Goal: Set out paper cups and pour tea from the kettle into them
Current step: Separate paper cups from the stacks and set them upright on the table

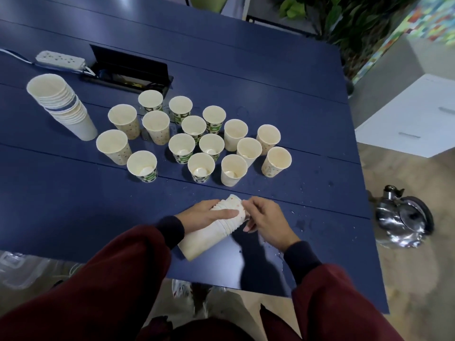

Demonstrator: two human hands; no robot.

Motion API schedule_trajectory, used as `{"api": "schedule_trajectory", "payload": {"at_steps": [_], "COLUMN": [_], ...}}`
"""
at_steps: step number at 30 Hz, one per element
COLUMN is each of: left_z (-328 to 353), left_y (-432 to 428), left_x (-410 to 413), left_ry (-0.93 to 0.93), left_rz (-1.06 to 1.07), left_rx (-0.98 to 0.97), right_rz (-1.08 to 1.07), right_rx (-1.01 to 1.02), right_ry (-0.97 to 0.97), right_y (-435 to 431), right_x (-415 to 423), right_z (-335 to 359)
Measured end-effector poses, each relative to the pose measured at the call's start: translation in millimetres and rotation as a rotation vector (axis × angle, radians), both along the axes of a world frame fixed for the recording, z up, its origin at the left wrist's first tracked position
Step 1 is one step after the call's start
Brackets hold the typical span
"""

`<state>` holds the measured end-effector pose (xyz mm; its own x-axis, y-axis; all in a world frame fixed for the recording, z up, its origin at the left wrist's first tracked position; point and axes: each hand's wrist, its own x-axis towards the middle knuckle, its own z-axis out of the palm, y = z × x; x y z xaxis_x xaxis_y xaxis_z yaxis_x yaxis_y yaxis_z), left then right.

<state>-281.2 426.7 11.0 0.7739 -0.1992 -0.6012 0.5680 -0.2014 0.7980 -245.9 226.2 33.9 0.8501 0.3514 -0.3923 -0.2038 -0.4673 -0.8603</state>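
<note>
Left hand (206, 214) wraps the tilted cup stack (214, 230) to steady it; right hand (264, 217) seems to pinch its top cup, peeling it off. Kettle (403, 217) waits on the floor beside the table (73, 205).

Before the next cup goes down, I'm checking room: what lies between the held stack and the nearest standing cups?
Head view: only bare blue table between stack and cups.
</note>
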Motion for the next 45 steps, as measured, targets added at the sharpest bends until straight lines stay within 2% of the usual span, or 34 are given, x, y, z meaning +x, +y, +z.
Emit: {"api": "schedule_trajectory", "payload": {"at_steps": [2,4,6,8,10,15,18,20,23,25,28,33,37,42,45], "left_z": [3.7,4.8,4.3,-1.3,-6.7,-7.0,-7.5,-0.9,6.6,10.4,17.5,13.3,3.2,-0.7,4.8], "left_y": [-1.6,-1.2,-2.7,-2.2,-2.2,-6.8,-9.2,-12.8,-14.7,-10.7,1.2,36.8,78.5,135.3,161.6], "left_x": [1.0,1.0,-3.3,-7.4,-11.5,-17.6,-22.1,-26.5,-34.8,-43.4,-56.5,-67.5,-82.8,-83.3,-63.6], "left_ry": [0.013,0.028,0.058,0.094,0.135,0.161,0.181,0.212,0.215,0.168,0.098,0.02,0.103,0.111,0.093], "left_rz": [-0.003,0.008,0.03,0.052,0.089,0.279,0.413,0.475,0.545,0.529,0.474,0.452,0.47,0.564,0.682], "left_rx": [0.008,0.019,0.041,0.091,0.1,-0.015,-0.121,-0.223,-0.385,-0.453,-0.477,-0.452,-0.31,-0.13,-0.089], "right_rz": [-0.165,-0.248,-0.211,-0.167,-0.123,-0.03,-0.11,-0.076,0.191,0.346,0.377,0.395,0.187,0.244,0.234], "right_rx": [-0.016,-0.088,-0.247,-0.33,-0.335,-0.344,-0.321,-0.238,-0.101,-0.091,-0.055,0.0,0.002,-0.186,-0.324], "right_ry": [-0.076,-0.253,-0.468,-0.585,-0.588,-0.578,-0.702,-0.761,-0.631,-0.563,-0.509,-0.421,-0.475,-0.673,-0.678], "right_y": [-9.0,-19.7,-30.9,-32.6,-28.8,-17.8,-11.6,-1.5,19.1,32.9,49.4,82.7,112.7,147.2,166.7], "right_x": [-0.7,4.0,10.5,15.7,23.0,28.5,16.8,6.2,-9.1,-17.1,-21.2,-14.8,-5.1,-2.4,-5.7], "right_z": [1.5,5.5,5.7,2.3,-3.8,-13.7,-9.3,-2.3,1.6,-3.3,-6.2,1.5,-1.4,-4.2,-15.1]}}
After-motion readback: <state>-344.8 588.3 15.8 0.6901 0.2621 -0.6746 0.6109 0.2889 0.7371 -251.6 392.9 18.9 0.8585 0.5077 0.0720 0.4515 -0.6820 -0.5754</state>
